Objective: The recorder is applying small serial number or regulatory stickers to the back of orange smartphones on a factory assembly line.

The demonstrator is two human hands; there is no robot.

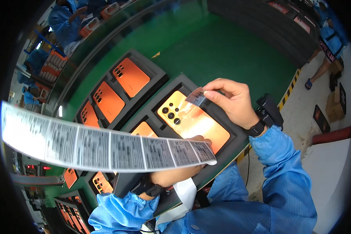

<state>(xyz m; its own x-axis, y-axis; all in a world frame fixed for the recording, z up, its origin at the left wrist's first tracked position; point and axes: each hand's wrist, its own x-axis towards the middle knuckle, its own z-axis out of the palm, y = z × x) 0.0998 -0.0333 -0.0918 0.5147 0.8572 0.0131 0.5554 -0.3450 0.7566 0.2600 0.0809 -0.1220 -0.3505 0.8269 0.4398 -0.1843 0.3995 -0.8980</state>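
Note:
My right hand [234, 99] pinches a small clear sticker [197, 96] with dark print by its edge. The sticker hangs over the upper edge of an orange phone [195, 123], lying back up in a black foam tray [230, 123]. In my left hand [179, 175] is a long strip of printed stickers [126, 150], which curves off to the left. The strip hides much of this hand; its fingertips show near the phone's lower edge. Another orange phone [144, 128] is partly covered by the strip.
Beyond is a second foam tray [160, 74] with orange phones [132, 78]. More trays of phones [72, 216] stand at lower left on the green table [222, 50]. A conveyor rail runs along the far left. Other people in blue work at upper left; one person stands at upper right.

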